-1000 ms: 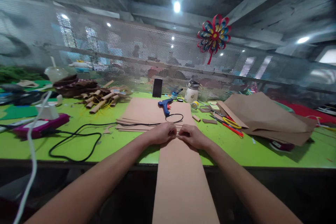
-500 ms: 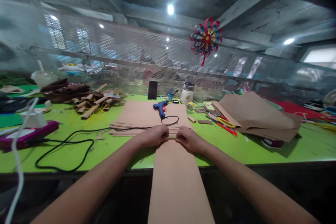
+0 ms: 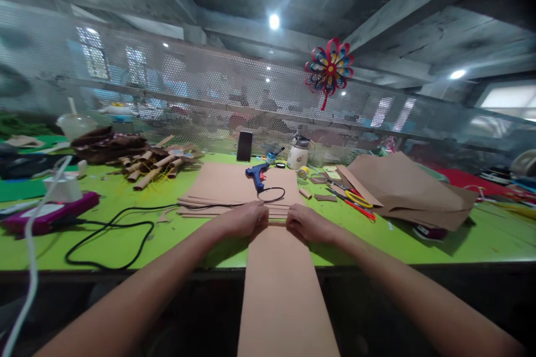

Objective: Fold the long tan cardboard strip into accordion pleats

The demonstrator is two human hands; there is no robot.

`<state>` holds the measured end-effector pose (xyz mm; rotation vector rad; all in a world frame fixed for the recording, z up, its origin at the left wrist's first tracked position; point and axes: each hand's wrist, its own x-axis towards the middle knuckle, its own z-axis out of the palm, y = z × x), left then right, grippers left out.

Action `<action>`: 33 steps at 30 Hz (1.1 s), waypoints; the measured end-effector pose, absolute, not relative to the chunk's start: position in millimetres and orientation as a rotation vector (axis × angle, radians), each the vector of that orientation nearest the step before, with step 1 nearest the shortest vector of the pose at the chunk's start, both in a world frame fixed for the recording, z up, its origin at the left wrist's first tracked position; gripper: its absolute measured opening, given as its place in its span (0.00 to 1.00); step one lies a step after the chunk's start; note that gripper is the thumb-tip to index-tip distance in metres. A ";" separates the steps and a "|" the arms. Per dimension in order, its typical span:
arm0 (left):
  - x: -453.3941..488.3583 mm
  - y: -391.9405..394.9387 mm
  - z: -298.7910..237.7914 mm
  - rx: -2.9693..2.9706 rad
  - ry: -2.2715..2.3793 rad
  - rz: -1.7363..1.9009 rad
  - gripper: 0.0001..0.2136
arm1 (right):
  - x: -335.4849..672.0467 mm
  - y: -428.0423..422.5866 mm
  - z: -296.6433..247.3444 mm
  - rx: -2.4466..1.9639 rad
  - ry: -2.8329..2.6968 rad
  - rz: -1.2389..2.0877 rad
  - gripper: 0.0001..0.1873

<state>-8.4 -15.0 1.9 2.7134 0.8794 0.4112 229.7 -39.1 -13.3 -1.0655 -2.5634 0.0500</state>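
Pinching grip: left hand [image 3: 251,218] and right hand [image 3: 309,223] at the far end of the kraft-paper strip [image 3: 285,290], nearside of the glue gun [image 3: 257,176].
To me, only a narrow lip [image 3: 277,224] looks turned up; the rest runs flat.

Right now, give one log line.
left hand: holding paper strip | right hand: holding same strip | glue gun: lying on stacked sheets

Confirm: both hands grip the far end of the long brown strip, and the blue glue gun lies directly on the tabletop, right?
No: the head view shows the blue glue gun on the stack of brown sheets, not the tabletop itself. The left hand and right hand do grip the far end of the long brown strip.
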 end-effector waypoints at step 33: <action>-20.5 -45.1 -1.8 3.154 0.836 0.526 0.12 | 239.8 -69.8 -7.8 -1.002 -2.707 -0.375 0.06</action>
